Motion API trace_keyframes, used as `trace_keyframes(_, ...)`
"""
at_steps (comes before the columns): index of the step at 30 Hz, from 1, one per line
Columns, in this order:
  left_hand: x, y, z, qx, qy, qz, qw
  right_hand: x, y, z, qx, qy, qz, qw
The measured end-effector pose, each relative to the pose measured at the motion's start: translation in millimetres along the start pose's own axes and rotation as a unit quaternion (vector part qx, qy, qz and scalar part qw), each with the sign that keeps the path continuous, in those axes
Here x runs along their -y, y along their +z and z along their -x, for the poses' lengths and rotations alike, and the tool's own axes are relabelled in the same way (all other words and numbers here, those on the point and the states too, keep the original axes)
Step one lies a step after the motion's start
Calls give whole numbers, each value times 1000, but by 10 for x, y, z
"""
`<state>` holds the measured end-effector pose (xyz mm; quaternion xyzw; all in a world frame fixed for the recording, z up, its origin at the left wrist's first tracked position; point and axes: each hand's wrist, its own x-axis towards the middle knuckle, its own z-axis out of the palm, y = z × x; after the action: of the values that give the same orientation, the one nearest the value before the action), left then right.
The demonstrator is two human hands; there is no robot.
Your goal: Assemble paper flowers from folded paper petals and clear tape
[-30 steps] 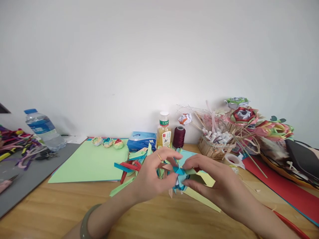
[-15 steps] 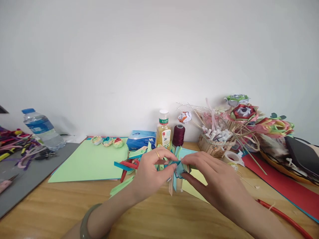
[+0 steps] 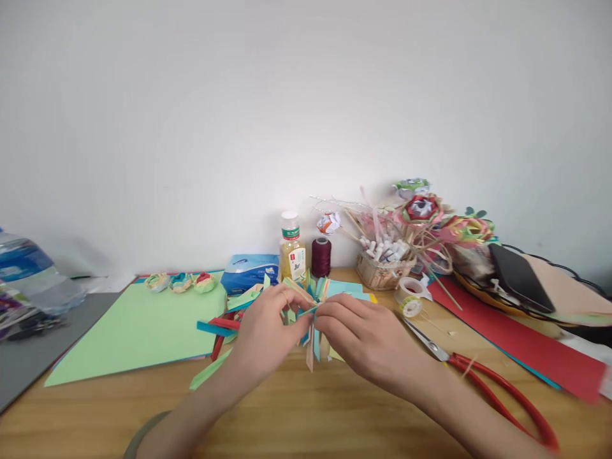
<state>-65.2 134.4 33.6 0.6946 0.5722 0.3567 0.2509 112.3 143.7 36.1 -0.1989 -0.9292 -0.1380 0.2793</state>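
Observation:
Both my hands meet over the middle of the table, pinching a bundle of folded paper strips in blue, green and peach. My left hand has thumb and index finger closed on its left side. My right hand grips it from the right, fingertips pressed together and partly hiding the paper. Strip ends hang below the fingers and stick up behind them. More loose strips in red, blue and green lie beside my left hand.
Green paper sheets bear three small paper flowers. Behind stand a tissue pack, a glue bottle and a maroon thread spool. Rightward are a basket with paper flowers, tape, red-handled scissors and red paper.
The view has turned to the right, bringing the whole scissors into sight. My right hand's fingers have closed in nearer my left hand's fingertips, covering more of the paper.

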Motion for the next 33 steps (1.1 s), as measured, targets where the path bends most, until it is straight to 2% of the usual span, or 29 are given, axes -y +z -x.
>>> trace_keyframes(4,-12,24,10,70,-35,-11,997,36,-32,47,35,-7,27,999)
trace_keyframes(8,-5,93,3,112,-62,74,989,35,-135,193,32,1,1,999)
trace_keyframes(10,5,129,0,125,-89,125,980,-14,-237,345,-3,61,-13,998)
trace_keyframes(12,17,164,6,141,-120,165,969,-104,-358,555,-38,177,10,983)
trace_keyframes(14,27,203,28,163,-141,187,958,-220,-455,794,-7,292,40,956)
trace_keyframes(15,28,228,45,170,-145,188,956,-280,-480,908,29,324,64,944)
trace_keyframes(16,27,257,66,172,-145,182,957,-337,-483,1009,64,333,95,936)
trace_keyframes(19,1,369,156,149,-117,119,975,-485,-364,1197,105,319,120,934)
trace_keyframes(24,-74,553,354,115,-38,-36,992,-661,-45,1207,160,285,143,934)
trace_keyframes(29,-82,595,488,185,-16,-22,982,-703,3,1275,152,318,175,919)
trace_keyframes(33,-64,588,528,190,-11,-36,981,-661,-10,1376,125,362,171,908)
